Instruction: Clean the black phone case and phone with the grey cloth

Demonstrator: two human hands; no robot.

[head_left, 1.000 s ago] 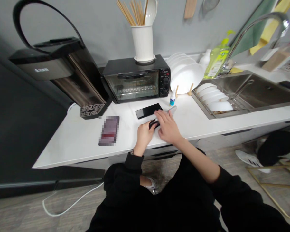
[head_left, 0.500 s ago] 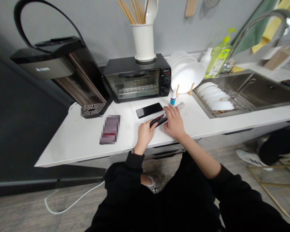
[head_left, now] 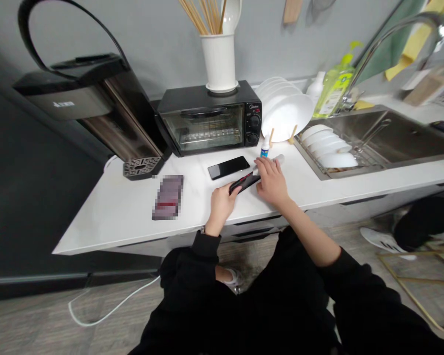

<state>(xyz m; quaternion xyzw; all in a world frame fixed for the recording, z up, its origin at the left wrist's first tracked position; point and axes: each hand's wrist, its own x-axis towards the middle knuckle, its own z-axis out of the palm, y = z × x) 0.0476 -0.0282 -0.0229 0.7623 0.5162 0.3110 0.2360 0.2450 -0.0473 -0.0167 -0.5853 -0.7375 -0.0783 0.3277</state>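
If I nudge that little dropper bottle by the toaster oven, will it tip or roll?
The dropper bottle stands upright, tall and narrow, so a nudge near its white tip would probably topple it. Its round body would then likely roll on the smooth counter. It looks small and plastic, so probably light and not fragile.

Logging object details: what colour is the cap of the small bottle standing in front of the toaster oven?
Blue cap on the small bottle, white nozzle above; head view.

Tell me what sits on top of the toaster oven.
A white holder stands on the toaster oven, with wooden chopsticks and a white ladle sticking out. What else it contains is hidden by its wall.
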